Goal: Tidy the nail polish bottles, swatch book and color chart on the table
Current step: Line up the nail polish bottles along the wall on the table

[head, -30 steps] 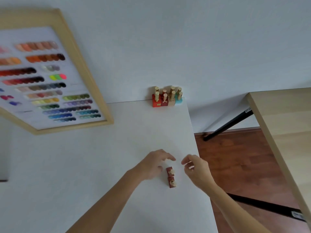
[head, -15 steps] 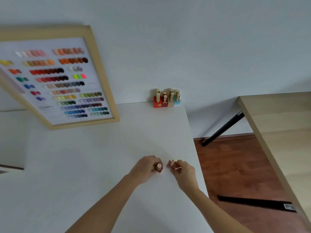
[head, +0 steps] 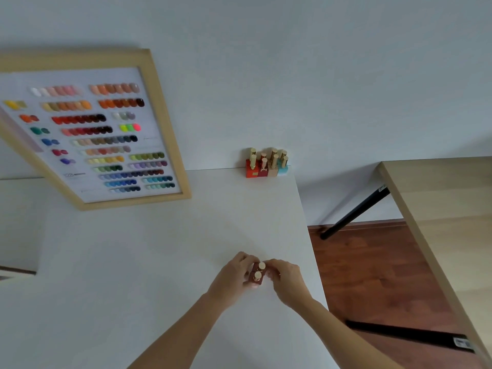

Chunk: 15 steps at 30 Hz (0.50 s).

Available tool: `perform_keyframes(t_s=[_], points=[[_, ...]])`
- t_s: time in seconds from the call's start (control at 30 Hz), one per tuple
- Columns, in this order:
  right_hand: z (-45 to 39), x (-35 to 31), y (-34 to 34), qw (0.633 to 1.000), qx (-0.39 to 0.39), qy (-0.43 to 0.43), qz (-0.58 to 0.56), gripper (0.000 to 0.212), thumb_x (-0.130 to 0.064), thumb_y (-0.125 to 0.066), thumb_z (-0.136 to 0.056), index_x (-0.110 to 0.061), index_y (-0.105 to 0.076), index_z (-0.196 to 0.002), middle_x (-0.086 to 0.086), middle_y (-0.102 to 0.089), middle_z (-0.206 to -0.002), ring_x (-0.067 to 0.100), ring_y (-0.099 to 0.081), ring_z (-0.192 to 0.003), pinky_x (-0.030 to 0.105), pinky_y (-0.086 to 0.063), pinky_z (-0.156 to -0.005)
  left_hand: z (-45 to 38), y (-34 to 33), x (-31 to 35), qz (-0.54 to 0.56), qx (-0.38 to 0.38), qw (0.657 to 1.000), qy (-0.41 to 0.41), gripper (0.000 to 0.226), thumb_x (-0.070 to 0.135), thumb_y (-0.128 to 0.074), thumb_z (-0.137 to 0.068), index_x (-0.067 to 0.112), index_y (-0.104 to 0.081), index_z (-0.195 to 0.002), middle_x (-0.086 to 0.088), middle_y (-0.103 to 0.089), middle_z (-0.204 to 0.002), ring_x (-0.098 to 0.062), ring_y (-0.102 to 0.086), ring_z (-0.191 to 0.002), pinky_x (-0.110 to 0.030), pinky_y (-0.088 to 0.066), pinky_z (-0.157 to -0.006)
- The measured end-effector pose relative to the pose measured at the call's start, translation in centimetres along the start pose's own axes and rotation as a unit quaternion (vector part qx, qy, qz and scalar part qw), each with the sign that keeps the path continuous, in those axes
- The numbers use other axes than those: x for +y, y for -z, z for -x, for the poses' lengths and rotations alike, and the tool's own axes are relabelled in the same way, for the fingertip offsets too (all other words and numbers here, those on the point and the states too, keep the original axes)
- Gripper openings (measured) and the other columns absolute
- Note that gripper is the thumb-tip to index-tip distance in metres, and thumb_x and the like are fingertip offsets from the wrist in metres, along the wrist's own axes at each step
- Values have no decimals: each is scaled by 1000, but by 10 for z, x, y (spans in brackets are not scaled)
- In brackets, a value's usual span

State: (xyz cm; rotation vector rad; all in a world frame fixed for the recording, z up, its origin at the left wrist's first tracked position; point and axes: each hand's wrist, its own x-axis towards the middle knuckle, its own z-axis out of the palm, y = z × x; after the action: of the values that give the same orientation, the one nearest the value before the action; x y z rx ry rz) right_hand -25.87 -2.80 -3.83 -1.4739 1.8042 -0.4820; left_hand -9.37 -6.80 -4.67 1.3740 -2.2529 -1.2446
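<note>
Near right of the white table (head: 159,262): both forearms reach forward and converge. Left hand (head: 231,279) and right hand (head: 286,279), fingers curled, grip from either side two dark red square nail polish bottles with gold caps (head: 257,272), standing touching. Far edge, against wall: cluster of gold-capped bottles, red to pale blue (head: 267,163). Far left: wood-framed colour chart of nail swatches (head: 90,137), leaning tilted.

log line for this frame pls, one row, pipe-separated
left hand grips near dark red bottle | right hand grips far one | bottles side by side | bottle cluster at table's back edge
</note>
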Motion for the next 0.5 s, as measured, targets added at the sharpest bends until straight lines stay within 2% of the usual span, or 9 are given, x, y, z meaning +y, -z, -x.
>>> perform_keyframes(t_s=[0.1,0.17,0.23,0.3,0.37,0.43,0.5], points=[[-18,1,5,999,49,-4,1,32,1,-44,-92,-9,-66,-112,6,-71,-105,15,-64,-94,16,-46,-89,-2,4,-7,12,6,1000,-2,42,20,-75,-74,21,-56,-111,5,-57,-105,-12,-61,-89,-29,-52,-84],[-36,0,8,995,101,15,11,30,1,-45,-92,-7,-63,-114,9,-68,-110,22,-63,-102,21,-44,-93,-8,13,-12,24,39,999,0,42,21,-77,-73,20,-55,-109,4,-58,-100,-11,-60,-88,-21,-50,-80],[-57,-3,9,992,118,31,27,33,0,-45,-91,-8,-57,-122,10,-61,-121,24,-56,-114,26,-41,-99,-21,26,-18,29,81,996,3,42,21,-78,-71,17,-56,-107,2,-60,-97,-12,-60,-87,-18,-50,-75],[-80,-4,8,991,111,37,68,38,-10,-45,-95,-11,-45,-133,13,-46,-140,27,-40,-132,33,-33,-110,-40,43,-22,27,111,993,9,43,20,-79,-71,14,-57,-107,-2,-62,-98,-15,-62,-88,-20,-52,-74],[-103,-3,4,986,93,30,138,49,-27,-37,-99,-14,-27,-145,12,-21,-156,30,-14,-145,40,-17,-118,-65,61,-24,25,136,990,21,44,21,-80,-71,14,-57,-108,-2,-62,-98,-11,-61,-85,-7,-48,-68],[-121,0,-1,974,72,11,212,60,-42,-25,-99,-16,-6,-150,11,2,-160,31,5,-146,44,-3,-118,-92,78,-26,30,159,986,38,44,21,-81,-70,14,-58,-107,-1,-62,-96,-7,-59,-77,-1,-44,-62],[-131,4,-6,964,64,-3,257,65,-50,-15,-97,-18,8,-149,11,12,-158,32,13,-145,47,1,-118,-119,92,-28,33,176,983,47,46,21,-81,-70,13,-58,-108,-2,-62,-98,-10,-61,-76,-5,-45,-61]])
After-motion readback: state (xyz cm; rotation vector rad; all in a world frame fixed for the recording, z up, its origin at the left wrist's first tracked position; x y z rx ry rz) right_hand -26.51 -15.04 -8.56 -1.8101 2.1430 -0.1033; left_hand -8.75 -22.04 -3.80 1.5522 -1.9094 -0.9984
